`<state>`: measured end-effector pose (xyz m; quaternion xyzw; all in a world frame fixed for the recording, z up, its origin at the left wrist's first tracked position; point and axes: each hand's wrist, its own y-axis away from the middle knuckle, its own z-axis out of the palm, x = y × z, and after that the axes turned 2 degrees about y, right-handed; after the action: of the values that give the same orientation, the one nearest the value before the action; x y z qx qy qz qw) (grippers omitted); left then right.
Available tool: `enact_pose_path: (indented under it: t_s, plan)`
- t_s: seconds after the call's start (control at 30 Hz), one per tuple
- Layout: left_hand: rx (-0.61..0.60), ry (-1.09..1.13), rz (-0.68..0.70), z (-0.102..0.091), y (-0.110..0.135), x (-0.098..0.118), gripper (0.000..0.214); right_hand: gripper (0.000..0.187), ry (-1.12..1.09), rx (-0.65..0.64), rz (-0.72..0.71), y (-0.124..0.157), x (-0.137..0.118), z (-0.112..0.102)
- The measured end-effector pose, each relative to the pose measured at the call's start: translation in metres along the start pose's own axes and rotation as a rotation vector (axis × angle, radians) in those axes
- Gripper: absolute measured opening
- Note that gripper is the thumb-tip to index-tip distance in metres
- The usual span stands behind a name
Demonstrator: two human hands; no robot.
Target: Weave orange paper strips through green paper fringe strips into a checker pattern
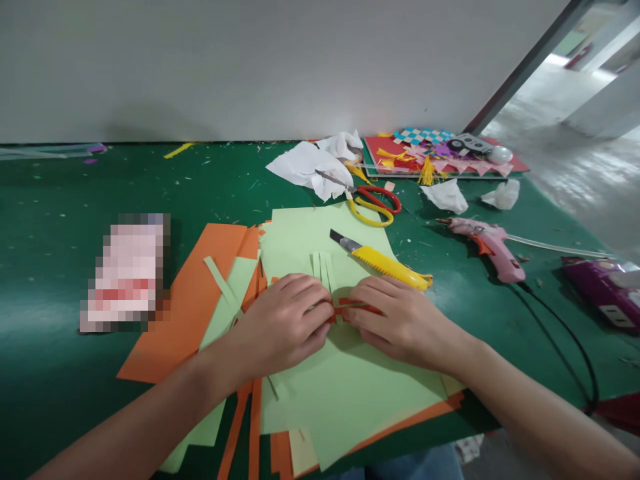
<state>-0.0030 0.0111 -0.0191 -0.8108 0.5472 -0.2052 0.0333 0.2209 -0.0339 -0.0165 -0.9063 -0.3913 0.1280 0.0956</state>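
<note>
My left hand [293, 323] and my right hand [400, 320] meet over pale green paper sheets [360, 400]. The fingers of both are closed on a narrow orange paper strip [338, 311] that shows between them. Several thin green paper strips [323, 265] stick out beyond the orange one, crossing it; how they are joined is hidden by my fingers. Just past my right hand lies a yellow utility knife [390, 265] with its blade out. Orange paper [183, 300] and a loose green strip [220, 280] are left of my left hand.
Scissors [373, 201] with red and yellow handles rest partly on crumpled white tissue [310, 167]. At right are a pink glue gun [487, 243] with a black cord and a purple power strip [605, 290]. A red board [373, 150] holds paper decorations. A blurred-out object [130, 273] lies left.
</note>
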Motion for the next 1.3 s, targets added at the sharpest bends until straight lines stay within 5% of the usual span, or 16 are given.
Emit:
enact_pose_path:
  t_s: [0.77, 1.07, 1.3]
  plan:
    - [0.096, -0.040, -0.036, 0.002, 0.005, -0.011, 0.031, 0.019, -0.008, -0.019, 0.006, 0.001, 0.000, -0.001]
    - [-0.052, 0.198, -0.066, -0.006, -0.012, -0.010, 0.018, 0.019, 0.000, -0.009, -0.010, 0.001, 0.001, 0.002]
    - [-0.073, 0.176, -0.042, -0.004, -0.015, -0.011, 0.020, 0.019, 0.000, -0.011, -0.005, 0.000, 0.000, 0.001]
